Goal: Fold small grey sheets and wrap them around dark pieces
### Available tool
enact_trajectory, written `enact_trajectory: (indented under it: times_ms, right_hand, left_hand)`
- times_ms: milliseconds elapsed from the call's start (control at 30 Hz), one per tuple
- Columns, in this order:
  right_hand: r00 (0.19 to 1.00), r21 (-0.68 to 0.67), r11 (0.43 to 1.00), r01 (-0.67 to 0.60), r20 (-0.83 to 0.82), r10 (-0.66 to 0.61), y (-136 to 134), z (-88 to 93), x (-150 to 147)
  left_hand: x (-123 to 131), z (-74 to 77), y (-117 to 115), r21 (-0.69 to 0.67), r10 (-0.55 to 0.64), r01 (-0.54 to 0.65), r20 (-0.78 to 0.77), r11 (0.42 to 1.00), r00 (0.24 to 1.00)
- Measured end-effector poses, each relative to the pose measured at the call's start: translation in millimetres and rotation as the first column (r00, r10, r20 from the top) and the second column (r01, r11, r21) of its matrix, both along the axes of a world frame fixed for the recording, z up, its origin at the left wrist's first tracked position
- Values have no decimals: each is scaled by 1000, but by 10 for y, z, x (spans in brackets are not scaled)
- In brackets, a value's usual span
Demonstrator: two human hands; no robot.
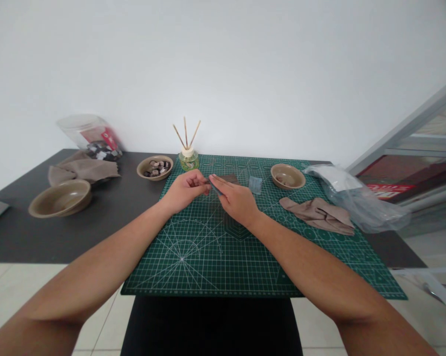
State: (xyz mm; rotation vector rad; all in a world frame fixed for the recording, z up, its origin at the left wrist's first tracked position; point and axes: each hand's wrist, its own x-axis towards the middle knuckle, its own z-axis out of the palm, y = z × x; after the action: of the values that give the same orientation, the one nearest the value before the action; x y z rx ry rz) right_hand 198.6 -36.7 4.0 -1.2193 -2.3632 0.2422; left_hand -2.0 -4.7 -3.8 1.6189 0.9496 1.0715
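Observation:
My left hand (187, 189) has its thumb and fingers pinched together above the green cutting mat (200, 267). What it grips is too small and hidden to make out. Touching its fingertips, my right hand (239, 200) is closed on a thin blue-grey piece (216, 189) that shows under its fingers. Behind the right hand lies a flat dark brown piece (229, 178). Just to the right of that is a blue-grey square (255, 185), flat on the mat.
A bowl of small dark pieces (155, 177), a reed diffuser (189, 159) and a small bowl (296, 183) stand at the back. Brown cloth (321, 215) and a clear plastic bag (374, 207) lie right; a larger bowl (65, 210), cloth (85, 169) and plastic container (84, 126) are left.

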Motion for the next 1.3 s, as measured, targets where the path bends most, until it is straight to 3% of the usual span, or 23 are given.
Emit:
enact_trajectory:
  times_ms: [367, 733, 1067, 1300]
  right_hand:
    - [992, 26, 1000, -9, 124, 6, -49, 44, -55]
    - [997, 39, 999, 5, 75, -8, -11, 26, -23]
    - [994, 27, 1000, 0, 112, -3, -34, 25, -55]
    - [997, -1, 1000, 5, 80, -5, -43, 59, -41]
  left_hand:
    - [-18, -37, 5, 45, -6, 8, -38, 999, 999]
    - [25, 42, -34, -8, 29, -29, 26, 1000, 999]
    - [-18, 29, -10, 153, 84, -65, -121, 986, 989]
    - [21, 21, -22, -18, 58, -57, 65, 998, 996]
